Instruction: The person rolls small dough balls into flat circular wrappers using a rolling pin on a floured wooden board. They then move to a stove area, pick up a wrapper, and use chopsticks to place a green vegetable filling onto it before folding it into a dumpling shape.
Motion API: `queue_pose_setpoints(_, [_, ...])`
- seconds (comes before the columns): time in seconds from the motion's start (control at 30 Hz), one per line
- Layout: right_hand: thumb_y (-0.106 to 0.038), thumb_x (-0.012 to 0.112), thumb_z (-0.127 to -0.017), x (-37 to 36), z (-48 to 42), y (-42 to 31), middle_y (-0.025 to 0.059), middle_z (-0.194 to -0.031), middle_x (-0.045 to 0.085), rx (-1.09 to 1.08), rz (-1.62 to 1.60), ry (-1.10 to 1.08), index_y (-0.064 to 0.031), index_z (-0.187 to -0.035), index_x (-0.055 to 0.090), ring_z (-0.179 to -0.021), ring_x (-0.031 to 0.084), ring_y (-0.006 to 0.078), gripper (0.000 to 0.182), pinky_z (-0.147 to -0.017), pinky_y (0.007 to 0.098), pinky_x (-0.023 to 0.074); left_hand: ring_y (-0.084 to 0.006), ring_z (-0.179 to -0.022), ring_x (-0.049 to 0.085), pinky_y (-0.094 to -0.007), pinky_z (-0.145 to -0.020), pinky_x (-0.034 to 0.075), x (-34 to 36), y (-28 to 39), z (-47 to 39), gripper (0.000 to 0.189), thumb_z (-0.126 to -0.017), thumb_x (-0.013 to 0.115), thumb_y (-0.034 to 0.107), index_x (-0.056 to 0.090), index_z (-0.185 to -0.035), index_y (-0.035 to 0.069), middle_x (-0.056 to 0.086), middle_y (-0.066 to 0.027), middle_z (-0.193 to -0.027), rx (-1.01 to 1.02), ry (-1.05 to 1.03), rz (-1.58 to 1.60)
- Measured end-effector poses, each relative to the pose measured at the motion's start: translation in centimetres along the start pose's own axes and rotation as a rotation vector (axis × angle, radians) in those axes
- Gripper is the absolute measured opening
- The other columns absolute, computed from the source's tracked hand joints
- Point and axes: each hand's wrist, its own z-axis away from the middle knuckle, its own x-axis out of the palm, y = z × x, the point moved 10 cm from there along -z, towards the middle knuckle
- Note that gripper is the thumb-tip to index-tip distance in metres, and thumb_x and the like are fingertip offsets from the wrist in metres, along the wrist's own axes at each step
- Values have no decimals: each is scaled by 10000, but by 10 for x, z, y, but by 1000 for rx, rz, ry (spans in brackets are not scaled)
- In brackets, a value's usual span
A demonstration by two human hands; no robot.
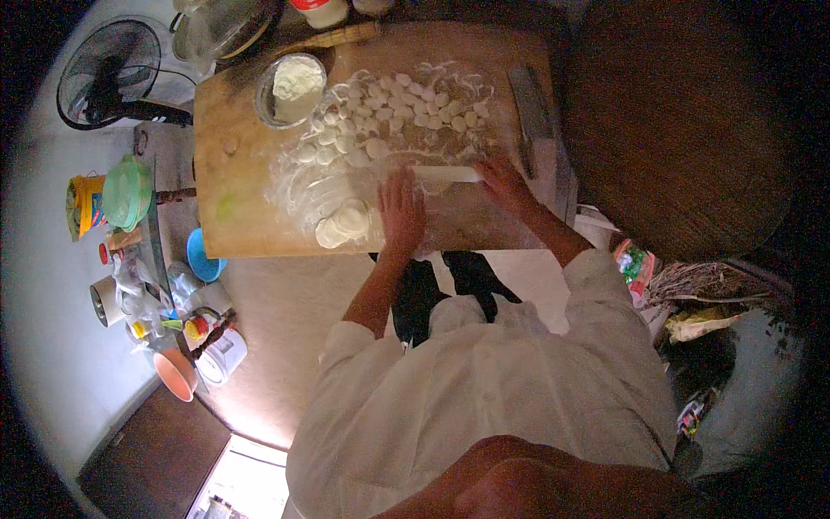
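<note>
Both my hands are on a pale rolling pin (447,174) lying crosswise on the floured wooden board (259,188). My left hand (401,211) lies flat over its left end, and my right hand (509,185) is at its right end. A bit of flattened dough (436,187) shows under the pin. Left of my left hand lie several rolled dough rounds (343,222), overlapping. Beyond the pin many small dough pieces (395,107) are spread in loose flour. A clear bowl of flour (299,81) stands at the far left of them.
A broad-bladed knife (528,104) lies along the board's right side. Behind the board are a lidded pan (227,29) and a red-lidded jar (318,12). A black fan (107,74) and a blue basin (205,254) are on the left. A round wooden surface (674,130) is at the right.
</note>
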Motion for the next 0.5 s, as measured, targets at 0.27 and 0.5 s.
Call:
queue_pose_setpoints(0.27, [-176, 625, -972, 48, -11, -9, 134, -1426, 503, 42, 437, -160, -105, -1435, 495, -1322, 468, 338, 486, -1106, 539, 365, -353, -1512, 233, -593, -1217, 136, 17, -4, 41, 749, -972, 583, 431, 348, -1517, -27, 307, -221, -1596, 44, -113, -273])
queue_pose_setpoints(0.5, [-117, 619, -947, 19, -29, -13, 136, -1537, 403, -1, 243, 13, -96, -1482, 442, -1445, 341, 344, 564, -1165, 548, 290, -340, -1521, 220, -590, -1221, 103, 5, -34, -7, 827, -950, 586, 508, 325, -1532, -19, 287, -210, -1614, -40, 18, -207])
